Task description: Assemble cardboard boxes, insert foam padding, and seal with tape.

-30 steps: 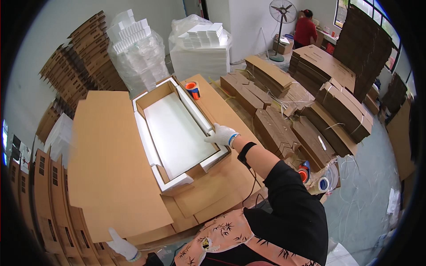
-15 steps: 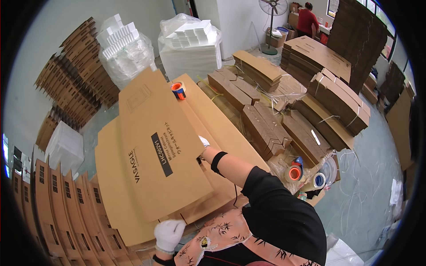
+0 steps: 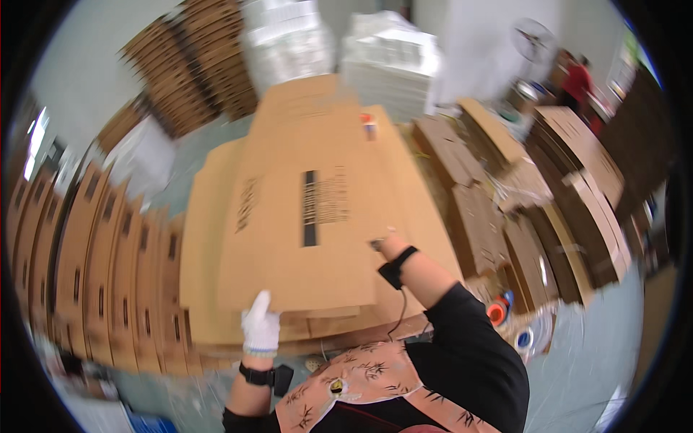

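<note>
A large flat brown cardboard carton (image 3: 278,270) with dark printing lies tilted over a stack of flat cardboard (image 3: 206,289), its near edge raised. My left hand (image 3: 260,328), in a white glove, grips that near edge, thumb on top and fingers hidden underneath. At the carton's right edge, my right hand (image 3: 390,242) holds on; most of its fingers are hidden or blurred. Black bands circle both wrists. Beyond the right hand, an orange and blue tape dispenser (image 3: 369,128) stands on the cardboard stack.
Upright cartons (image 3: 108,274) line the left side. Bundled brown cardboard pieces (image 3: 473,224) lie to the right, with another tape dispenser (image 3: 498,310) near them. White wrapped stacks (image 3: 390,68) stand at the back. A person in red (image 3: 576,83) is far right, past a fan (image 3: 533,40).
My left hand has gone from a closed fist beside the carton to gripping its near edge. The carton looks straighter and flatter. The view has turned left.
</note>
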Available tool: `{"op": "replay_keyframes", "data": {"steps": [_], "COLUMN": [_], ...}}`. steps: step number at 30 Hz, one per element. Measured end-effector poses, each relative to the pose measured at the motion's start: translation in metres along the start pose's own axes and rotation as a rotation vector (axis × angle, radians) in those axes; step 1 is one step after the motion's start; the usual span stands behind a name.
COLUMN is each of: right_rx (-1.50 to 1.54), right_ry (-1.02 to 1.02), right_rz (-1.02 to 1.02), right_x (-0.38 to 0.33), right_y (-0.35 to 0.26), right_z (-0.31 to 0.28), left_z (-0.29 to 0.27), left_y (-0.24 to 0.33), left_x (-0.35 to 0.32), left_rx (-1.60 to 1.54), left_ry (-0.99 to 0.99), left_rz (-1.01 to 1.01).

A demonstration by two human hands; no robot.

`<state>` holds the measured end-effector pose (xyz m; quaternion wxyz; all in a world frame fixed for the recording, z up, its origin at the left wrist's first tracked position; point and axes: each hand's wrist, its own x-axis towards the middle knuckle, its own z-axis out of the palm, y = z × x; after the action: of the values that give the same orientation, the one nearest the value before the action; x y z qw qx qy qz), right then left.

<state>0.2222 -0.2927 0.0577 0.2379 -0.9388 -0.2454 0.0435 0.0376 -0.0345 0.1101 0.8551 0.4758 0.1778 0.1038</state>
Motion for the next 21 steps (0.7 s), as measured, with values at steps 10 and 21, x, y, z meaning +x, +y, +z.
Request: {"op": "replay_keyframes", "data": {"steps": [10,21], "right_rx": [0.261,0.629], "right_ry": [-0.049,0.210], "right_rz": [-0.599,-0.667], "right_x": [-0.012,0.107], "right_y": [-0.078,-0.268], "right_z": [0.024,-0.082], "left_z": [-0.019,-0.124], "left_y": [0.098,0.181], "left_x": [-0.023,-0.062], "left_rx": [0.464,0.619], "left_ry": [-0.375,0.704], "left_rz": [0.598,1.266]}}
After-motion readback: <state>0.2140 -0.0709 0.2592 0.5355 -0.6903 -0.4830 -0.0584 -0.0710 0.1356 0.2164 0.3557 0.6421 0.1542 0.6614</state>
